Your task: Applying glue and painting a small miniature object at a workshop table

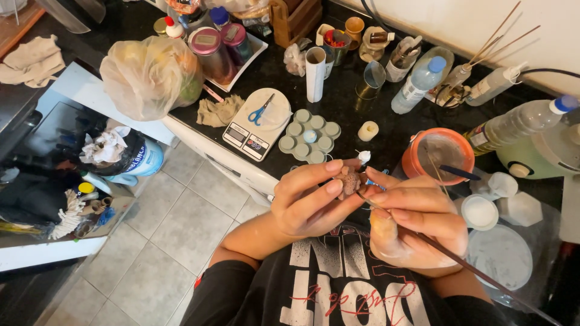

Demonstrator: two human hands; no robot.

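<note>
My left hand (308, 199) pinches a small brown lumpy piece (349, 180) between thumb and fingers, held above the edge of the dark counter (338, 105). My right hand (411, 223) grips a thin dark brush (459, 259), its tip touching the brown piece. Yellow paint marks my right palm. Both hands meet close together in front of my black printed shirt.
A grey round mould tray (308, 136) and a kitchen scale (254, 127) with blue scissors (261, 110) lie behind the hands. An orange bowl (440, 152), white lids, plastic bottles and a plastic bag (150, 73) crowd the counter. Tiled floor lies left.
</note>
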